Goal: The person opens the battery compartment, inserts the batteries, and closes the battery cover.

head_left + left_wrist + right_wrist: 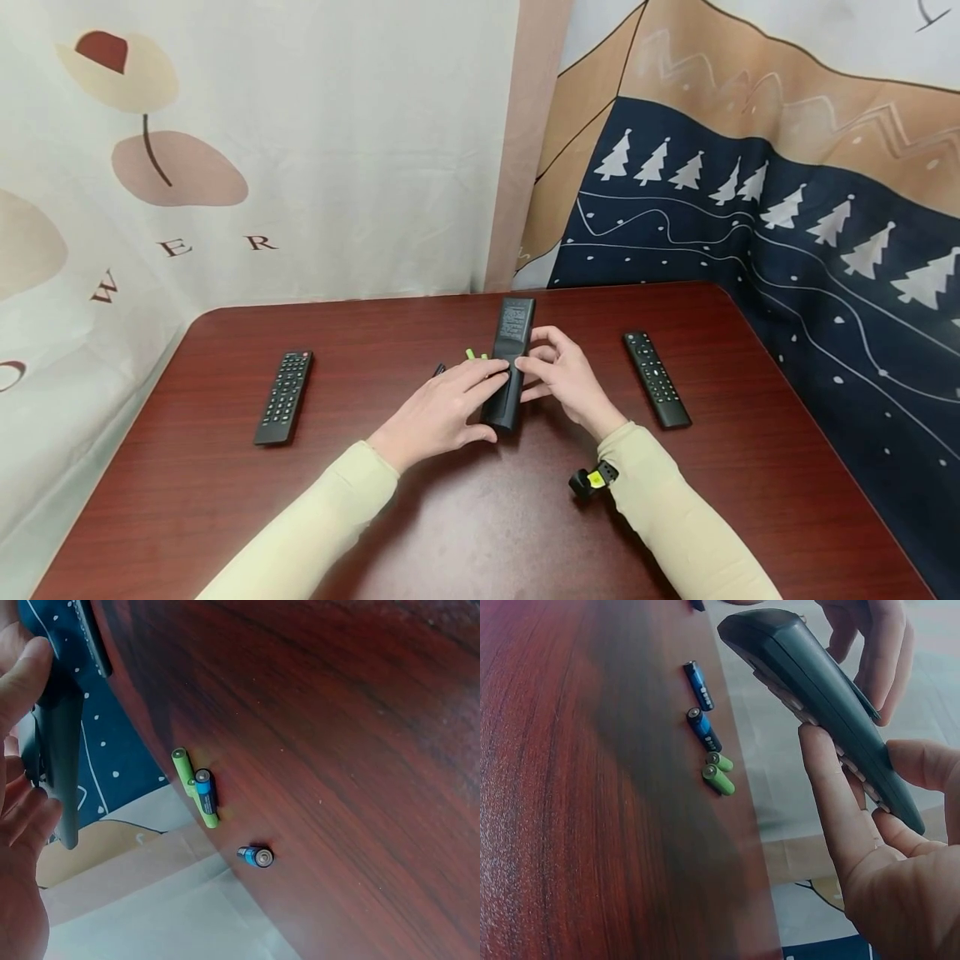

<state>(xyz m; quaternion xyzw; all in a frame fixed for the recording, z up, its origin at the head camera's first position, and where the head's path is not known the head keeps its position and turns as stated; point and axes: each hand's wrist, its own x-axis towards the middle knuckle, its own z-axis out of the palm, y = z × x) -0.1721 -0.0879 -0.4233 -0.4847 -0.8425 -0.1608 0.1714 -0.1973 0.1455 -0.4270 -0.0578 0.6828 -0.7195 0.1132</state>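
A black remote control (pixel 516 333) is held over the table with its labelled back up and its buttons underneath. My right hand (pixel 566 379) grips it along its right side, the thumb on the back and the fingers on the button face. My left hand (pixel 450 407) reaches across its lower half, pinching the thin battery cover (pixel 866 701), which stands slightly lifted from the back. Beyond the remote lie two blue-and-black batteries (pixel 699 686) and two green ones (pixel 718 780), mostly hidden by the hands in the head view.
A second black remote (pixel 283 398) lies buttons up at the left of the dark red table (pixel 465 533). A third remote (pixel 656 379) lies to the right. Patterned cloths (pixel 360 150) hang behind the table's back edge and along its right side.
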